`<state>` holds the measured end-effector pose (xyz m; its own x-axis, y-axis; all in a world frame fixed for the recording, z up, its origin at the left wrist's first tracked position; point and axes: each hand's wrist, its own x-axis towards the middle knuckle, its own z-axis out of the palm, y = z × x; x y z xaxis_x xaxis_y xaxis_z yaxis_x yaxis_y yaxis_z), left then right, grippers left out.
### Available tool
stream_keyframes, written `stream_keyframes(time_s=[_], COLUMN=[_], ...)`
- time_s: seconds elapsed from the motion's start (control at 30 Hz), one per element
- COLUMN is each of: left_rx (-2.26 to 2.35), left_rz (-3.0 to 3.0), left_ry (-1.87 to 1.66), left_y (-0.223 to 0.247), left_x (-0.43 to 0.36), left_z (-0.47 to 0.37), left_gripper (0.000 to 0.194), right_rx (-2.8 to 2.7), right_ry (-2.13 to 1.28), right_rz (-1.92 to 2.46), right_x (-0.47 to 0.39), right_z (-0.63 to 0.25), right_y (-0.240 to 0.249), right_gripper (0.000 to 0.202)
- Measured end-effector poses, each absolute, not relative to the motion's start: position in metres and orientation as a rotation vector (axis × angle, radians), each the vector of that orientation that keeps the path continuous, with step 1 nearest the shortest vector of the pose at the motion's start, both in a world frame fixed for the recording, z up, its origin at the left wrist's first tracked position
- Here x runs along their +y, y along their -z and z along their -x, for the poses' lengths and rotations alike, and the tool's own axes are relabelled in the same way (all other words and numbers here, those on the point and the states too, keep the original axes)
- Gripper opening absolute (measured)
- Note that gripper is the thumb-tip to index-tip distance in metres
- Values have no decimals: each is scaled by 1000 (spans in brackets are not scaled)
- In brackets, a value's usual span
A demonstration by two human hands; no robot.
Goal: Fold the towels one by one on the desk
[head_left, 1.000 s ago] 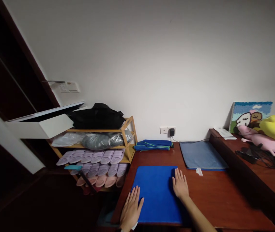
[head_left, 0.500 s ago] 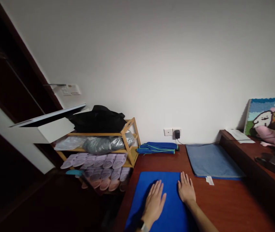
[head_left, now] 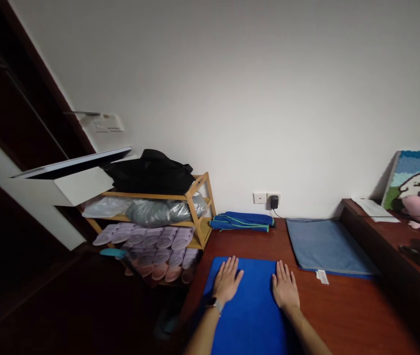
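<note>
A bright blue cloth [head_left: 252, 301] lies flat on the reddish-brown wooden table [head_left: 328, 315] in front of me. My left hand [head_left: 227, 281] rests palm down on its far left part, fingers stretched out, with a watch on the wrist. At the cloth's right edge lies my right hand [head_left: 286, 286], flat and open, its fingertips by the far right corner. Neither hand grasps anything. The cloth's near end runs out of view at the bottom.
Behind are a folded blue cloth with green edging [head_left: 243, 222] and, to the right, a greyish-blue folded cloth [head_left: 328, 246] with a white tag. A wooden rack [head_left: 204, 217] with slippers and a black bag [head_left: 151, 172] stands left. A raised ledge [head_left: 376, 241] borders the right.
My left hand has slid forward and slightly left over the cloth, toward its far left corner. The right hand has stayed at the right edge. The view has shifted slightly.
</note>
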<state>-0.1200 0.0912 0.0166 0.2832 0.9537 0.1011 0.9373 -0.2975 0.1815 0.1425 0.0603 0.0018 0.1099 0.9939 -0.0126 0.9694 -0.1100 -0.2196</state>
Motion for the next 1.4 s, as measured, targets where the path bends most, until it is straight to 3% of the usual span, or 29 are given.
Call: stream_keyframes(time_s=[0.13, 0.33, 0.5, 0.63, 0.77, 1.1, 1.4], left_rx=[1998, 2037, 1818, 1412, 1373, 2021, 2085], left_rz=[-2393, -2402, -2547, -2682, -2645, -2370, -2333], left_ry=[-288, -361, -556, -523, -497, -338, -363], left_y=[-14, -24, -37, -24, -9, -13, -8], left_x=[98, 89, 58, 31, 20, 20, 18], left_z=[173, 173, 120, 40, 2, 186, 192], left_gripper=[68, 65, 60, 60, 60, 68, 72], right_rx=[-1981, -1946, -1947, -2000, -2060, -1999, -1989], right_ry=[-219, -283, -259, -254, -216, -244, -283], right_rz=[2231, 2298, 2246, 2221, 2168, 2221, 2267], right_x=[61, 52, 21, 5, 4, 4, -15], right_z=[-143, -138, -135, -136, -138, -135, -133], right_y=[-1, -18, -10, 2, 3, -2, -15], right_gripper=[67, 66, 67, 66, 64, 67, 66])
